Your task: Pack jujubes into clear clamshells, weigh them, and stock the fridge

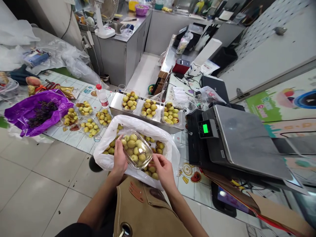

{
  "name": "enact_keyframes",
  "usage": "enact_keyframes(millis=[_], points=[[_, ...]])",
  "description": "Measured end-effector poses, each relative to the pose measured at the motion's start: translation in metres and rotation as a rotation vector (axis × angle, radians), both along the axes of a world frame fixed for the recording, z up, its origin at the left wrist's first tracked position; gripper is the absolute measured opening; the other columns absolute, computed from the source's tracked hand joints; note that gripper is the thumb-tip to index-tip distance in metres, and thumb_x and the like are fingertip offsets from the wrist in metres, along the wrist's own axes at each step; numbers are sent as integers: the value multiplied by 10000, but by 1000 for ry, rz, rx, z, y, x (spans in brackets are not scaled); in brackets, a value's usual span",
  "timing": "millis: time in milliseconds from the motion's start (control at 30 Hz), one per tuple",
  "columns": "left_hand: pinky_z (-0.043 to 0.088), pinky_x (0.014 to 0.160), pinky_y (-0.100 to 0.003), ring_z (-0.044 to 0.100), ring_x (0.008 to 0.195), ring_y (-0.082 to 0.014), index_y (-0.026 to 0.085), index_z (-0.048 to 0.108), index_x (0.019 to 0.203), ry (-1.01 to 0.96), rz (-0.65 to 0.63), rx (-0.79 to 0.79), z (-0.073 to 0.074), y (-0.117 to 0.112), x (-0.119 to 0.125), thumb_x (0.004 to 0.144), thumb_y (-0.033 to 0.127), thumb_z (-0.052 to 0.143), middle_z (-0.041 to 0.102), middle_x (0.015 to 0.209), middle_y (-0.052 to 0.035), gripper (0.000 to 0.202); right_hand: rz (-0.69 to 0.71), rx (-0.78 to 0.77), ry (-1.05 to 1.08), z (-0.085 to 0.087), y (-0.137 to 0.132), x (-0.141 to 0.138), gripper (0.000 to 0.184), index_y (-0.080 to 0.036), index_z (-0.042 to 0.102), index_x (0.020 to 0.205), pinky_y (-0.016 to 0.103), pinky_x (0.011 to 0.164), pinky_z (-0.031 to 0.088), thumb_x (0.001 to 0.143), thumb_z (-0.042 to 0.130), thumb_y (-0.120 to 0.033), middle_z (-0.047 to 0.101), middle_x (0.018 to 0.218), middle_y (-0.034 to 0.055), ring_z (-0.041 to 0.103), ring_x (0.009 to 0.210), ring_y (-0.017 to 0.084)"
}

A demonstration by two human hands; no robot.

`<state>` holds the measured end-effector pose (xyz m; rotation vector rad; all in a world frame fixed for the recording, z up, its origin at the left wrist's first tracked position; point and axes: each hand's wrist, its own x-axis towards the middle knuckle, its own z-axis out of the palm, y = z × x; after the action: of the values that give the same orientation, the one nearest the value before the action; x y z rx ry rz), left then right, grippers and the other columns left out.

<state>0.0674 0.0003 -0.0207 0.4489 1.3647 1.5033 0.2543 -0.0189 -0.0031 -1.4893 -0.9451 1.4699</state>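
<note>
"Where is the clear plastic box [147, 149] now?"

"Up over the open white plastic bag [175, 158], tilted a little, full of greenish jujubes [131, 144]. More of them lie loose in the bag underneath."

"And the grip?"

"The left hand [120, 158] is clamped on the left end, thumb along the near side. I can't see how far the other fingers reach underneath. On the right hand [163, 168], thumb and forefinger are pinched together on the right edge, near the corner."

"Is that enough for a loaded box?"

"For fine handling, yes. I'd let the left hand take the weight and spare the right for the rim. That plastic looks thin, so squeezing the sides would probably bow it and spring the lid."

"Is the lid snapped down?"

"Glare hides it; I can't tell. Best to run the fingertips along each edge and press the corners one by one, watching for a fruit caught in the seam."

"Any risk from the tilt?"

"Some. Level it before shifting the grip, and stay above the bag, so a stray fruit drops there rather than onto the table [79, 140] or the metal ledge [115, 103]."
</note>
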Motion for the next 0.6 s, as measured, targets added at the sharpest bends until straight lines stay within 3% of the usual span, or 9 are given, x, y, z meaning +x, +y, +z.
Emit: enact_keyframes(millis=[100,267,600], points=[[529,1172,-388,615,1420,-218,313,612,1433,-77,70,4,7,2,2,1022,685,523,660,1509,-78,562,-40,-29,98,3,-6,1,595,-203,765,994,382,709,662,772,807,-754,746,874,52,706,779,222],[496,1203,-405,626,1405,-249,260,664,1408,-168,160,7,13,3,8,1015,600,611,694,1471,-94,522,-97,11,71,6,-1,-3,664,-206,773,1089,359,642,658,715,850,-750,747,892,51,695,743,210],[398,1288,-436,489,1540,-273,258,746,1321,-140,91,38,7,-3,-2,957,573,723,656,1535,-77,483,-42,42,43,8,0,-8,546,-206,746,935,317,590,598,707,885,-682,711,744,18,629,609,166]])
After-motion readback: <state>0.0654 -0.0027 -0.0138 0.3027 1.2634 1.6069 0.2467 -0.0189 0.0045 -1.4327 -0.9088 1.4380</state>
